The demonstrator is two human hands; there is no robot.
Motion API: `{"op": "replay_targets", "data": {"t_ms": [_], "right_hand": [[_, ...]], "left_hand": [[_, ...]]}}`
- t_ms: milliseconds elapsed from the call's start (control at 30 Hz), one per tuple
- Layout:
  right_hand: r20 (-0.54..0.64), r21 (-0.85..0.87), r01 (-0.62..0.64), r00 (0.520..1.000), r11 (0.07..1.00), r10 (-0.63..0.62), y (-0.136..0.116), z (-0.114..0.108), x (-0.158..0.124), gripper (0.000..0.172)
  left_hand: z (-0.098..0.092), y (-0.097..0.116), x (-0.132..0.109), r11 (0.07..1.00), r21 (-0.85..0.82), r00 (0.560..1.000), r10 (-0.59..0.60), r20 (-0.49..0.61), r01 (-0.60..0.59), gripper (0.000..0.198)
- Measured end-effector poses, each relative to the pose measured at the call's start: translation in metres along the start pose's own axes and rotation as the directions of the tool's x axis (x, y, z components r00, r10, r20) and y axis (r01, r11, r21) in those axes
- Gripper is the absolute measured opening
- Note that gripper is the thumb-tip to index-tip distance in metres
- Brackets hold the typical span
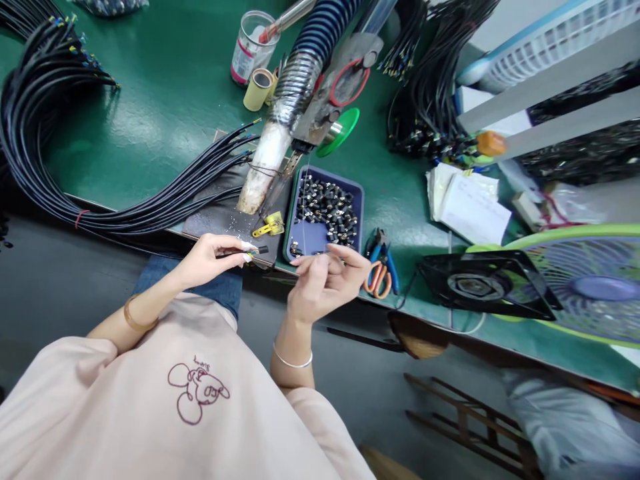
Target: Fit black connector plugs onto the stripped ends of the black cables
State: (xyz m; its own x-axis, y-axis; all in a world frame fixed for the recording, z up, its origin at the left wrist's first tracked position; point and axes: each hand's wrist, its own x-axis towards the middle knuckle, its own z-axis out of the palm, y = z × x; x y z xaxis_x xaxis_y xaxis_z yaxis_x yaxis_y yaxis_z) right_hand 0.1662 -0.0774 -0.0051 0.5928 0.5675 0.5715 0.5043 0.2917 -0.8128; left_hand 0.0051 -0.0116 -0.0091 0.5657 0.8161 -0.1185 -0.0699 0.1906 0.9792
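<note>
Left hand (217,257) pinches a black cable (227,253) near its end, fingers closed on it; coloured wires show at the fingertips, with a small black piece (262,250) at the tip. Held just over the near edge of a dark work board (203,223), at the front of the green table (165,87).

Right hand (325,280) raised at the front of a blue plastic bin (361,210), fingers curled, thumb bent in; can't tell whether anything small is between the fingertips. Bin holds many small black connectors (323,200) with metal contacts, heaped at the back and right, floor bare at front left.

Yellow clip-like piece (273,224) on the board, between left hand and bin. Above it, a ribbed hose (306,63) with whitish end (265,153), beside a metal fixture carrying a green spool (345,132). Long bundle of black cables (150,217), red tie (81,218) around it, curves in from the left, ends lying over the board.

Right of bin: blue-handled pliers (392,270) and orange-handled scissors (379,279), side by side. Further right, papers (473,207), black square fan (487,285), purple-and-green fan (605,289). Behind: clear cup (243,57), beige roll (259,90) next to it.
</note>
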Motion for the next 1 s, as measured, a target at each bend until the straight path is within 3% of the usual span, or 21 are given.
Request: {"op": "replay_targets", "data": {"t_ms": [133,233,333,567,833,1000], "right_hand": [[0.119,0.0,-0.052,0.992,0.999,0.052,0.002,0.001,-0.004,0.006],[0.276,-0.067,0.041,0.961,0.997,-0.021,0.006,0.003,-0.008,0.005],[0.355,-0.07,0.159,0.927,0.985,-0.124,0.01,0.007,-0.011,0.009],[0.35,-0.086,0.222,0.92,0.971,-0.179,0.016,0.015,-0.011,0.013],[0.353,-0.099,0.205,0.922,0.974,-0.158,0.021,0.018,-0.007,0.012],[0.341,-0.116,0.229,0.923,0.966,-0.178,0.022,0.018,-0.006,0.012]], "left_hand": [[-0.001,-0.002,0.004,0.997,-0.065,0.999,-0.043,-0.017,0.041,0.026],[0.001,-0.002,0.006,0.996,-0.079,0.997,-0.046,-0.063,0.041,0.024],[0.004,-0.003,0.008,0.997,-0.067,0.993,-0.048,-0.106,0.041,0.026],[0.006,-0.005,0.018,0.999,-0.04,0.988,0.019,-0.15,-0.025,0.027],[0.007,-0.006,0.019,0.991,0.132,0.988,0.057,-0.143,-0.038,0.023],[0.006,-0.007,0.02,0.988,0.143,0.985,0.075,-0.154,-0.053,0.022]]}}
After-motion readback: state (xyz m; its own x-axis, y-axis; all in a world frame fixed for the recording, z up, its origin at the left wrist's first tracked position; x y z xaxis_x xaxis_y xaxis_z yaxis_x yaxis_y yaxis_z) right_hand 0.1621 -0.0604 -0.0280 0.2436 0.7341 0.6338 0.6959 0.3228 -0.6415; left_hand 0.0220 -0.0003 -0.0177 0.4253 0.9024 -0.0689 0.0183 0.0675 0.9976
